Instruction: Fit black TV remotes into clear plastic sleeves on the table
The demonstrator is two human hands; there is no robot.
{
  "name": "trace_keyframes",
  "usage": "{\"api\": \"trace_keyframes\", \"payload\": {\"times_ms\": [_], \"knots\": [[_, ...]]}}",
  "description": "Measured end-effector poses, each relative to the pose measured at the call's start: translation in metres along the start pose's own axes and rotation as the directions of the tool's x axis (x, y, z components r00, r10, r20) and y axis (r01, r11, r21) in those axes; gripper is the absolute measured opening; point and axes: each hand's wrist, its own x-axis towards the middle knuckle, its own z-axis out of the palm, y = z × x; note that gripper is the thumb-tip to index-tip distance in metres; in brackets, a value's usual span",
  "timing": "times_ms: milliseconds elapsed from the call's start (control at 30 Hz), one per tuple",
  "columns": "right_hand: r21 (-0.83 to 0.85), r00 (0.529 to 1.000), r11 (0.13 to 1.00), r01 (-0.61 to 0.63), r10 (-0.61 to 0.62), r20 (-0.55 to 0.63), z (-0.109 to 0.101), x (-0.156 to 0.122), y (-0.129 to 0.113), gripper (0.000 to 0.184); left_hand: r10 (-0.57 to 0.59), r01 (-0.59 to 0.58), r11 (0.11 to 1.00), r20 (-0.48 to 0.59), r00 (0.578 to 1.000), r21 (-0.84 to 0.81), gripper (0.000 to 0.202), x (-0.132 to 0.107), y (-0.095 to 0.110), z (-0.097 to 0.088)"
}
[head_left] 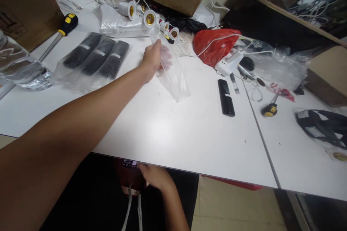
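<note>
The clear plastic sleeve (174,73) is slanting down-right over the counter (176,130) from the nearer left hand (152,59), whose grip is pinching its far end; the right hand (156,176) is sitting below the edge, its hold impossible to tell.

White table (173,133): three bagged black devices (99,56), loose black handset (224,95), red plastic bag (211,45).

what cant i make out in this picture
All in the head view:
left hand: fingers blurred behind the clear bag
right hand: fingers blurred near the table edge
label: print too small
black bundle: cut off by right edge
</note>
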Motion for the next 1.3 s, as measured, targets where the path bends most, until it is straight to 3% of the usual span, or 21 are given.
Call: {"api": "trace_keyframes", "payload": {"times_ms": [67,133,167,200,233,267,300,367,400,500,567,733,867,967,1100,1300], "knots": [[-0.109,0.952,0.993,0.046,-0.010,0.306,-0.016,-0.042,-0.036,0.028,0.052,-0.053,0.998,0.043,0.998,0.028,0.035,0.001,-0.002,-0.001],[-0.144,0.903,0.977,0.156,-0.081,0.423,-0.047,-0.079,-0.082,0.028,0.086,-0.091,0.995,0.089,0.992,0.045,0.029,0.000,-0.003,-0.003],[-0.132,0.913,0.981,0.145,-0.081,0.400,-0.067,-0.090,-0.105,0.030,0.092,-0.098,0.994,0.112,0.989,0.049,0.024,-0.002,-0.003,-0.003],[-0.195,0.972,0.973,0.126,-0.082,0.220,-0.089,-0.092,-0.127,0.028,0.088,-0.096,0.994,0.134,0.987,0.054,0.020,-0.004,-0.003,-0.003],[-0.321,0.992,0.940,0.117,-0.128,-0.014,-0.112,-0.085,-0.146,0.022,0.075,-0.086,0.994,0.159,0.984,0.061,0.015,-0.006,-0.002,-0.003],[-0.472,0.935,0.876,0.099,-0.245,-0.257,-0.135,-0.069,-0.160,0.018,0.063,-0.077,0.995,0.189,0.980,0.068,0.012,-0.009,-0.001,-0.004],[-0.588,0.854,0.805,0.081,-0.361,-0.376,-0.157,-0.044,-0.169,0.018,0.050,-0.070,0.994,0.225,0.973,0.079,0.010,-0.012,-0.001,-0.004],[-0.635,0.599,0.769,0.073,-0.543,-0.589,-0.194,0.022,-0.170,0.032,0.032,-0.063,0.993,0.293,0.956,0.099,0.014,-0.016,0.001,-0.004],[-0.606,0.541,0.786,0.121,-0.564,-0.624,-0.208,0.057,-0.164,0.037,0.026,-0.063,0.992,0.317,0.948,0.106,0.017,-0.017,0.002,-0.004],[-0.352,0.626,0.902,0.251,-0.429,-0.651,-0.229,0.135,-0.132,0.041,0.005,-0.047,0.993,0.351,0.936,0.110,0.027,-0.019,0.004,-0.004],[-0.286,0.696,0.936,0.203,-0.344,-0.630,-0.229,0.153,-0.114,0.038,-0.003,-0.036,0.994,0.352,0.936,0.104,0.030,-0.019,0.006,-0.004],[-0.119,0.790,0.971,0.205,-0.236,-0.566,-0.218,0.132,-0.113,0.041,0.008,-0.045,0.992,0.295,0.955,0.119,0.027,-0.020,0.008,-0.002],[-0.042,0.873,0.979,0.198,-0.195,-0.446,-0.216,0.126,-0.121,0.029,0.023,-0.064,0.987,0.268,0.963,0.144,0.027,-0.019,0.007,-0.002],[-0.012,0.892,0.977,0.213,-0.199,-0.406,-0.223,0.128,-0.119,0.024,0.071,-0.107,0.980,0.207,0.976,0.169,0.024,-0.011,0.005,-0.004],[-0.058,0.918,0.985,0.163,-0.173,-0.356,-0.234,0.124,-0.116,0.027,0.147,-0.163,0.959,0.081,0.986,0.233,0.006,0.001,0.004,-0.008],[-0.102,0.924,0.981,0.168,-0.193,-0.330,-0.240,0.123,-0.115,0.033,0.282,-0.257,0.866,0.005,0.959,0.430,0.031,0.009,0.003,-0.013]]}}
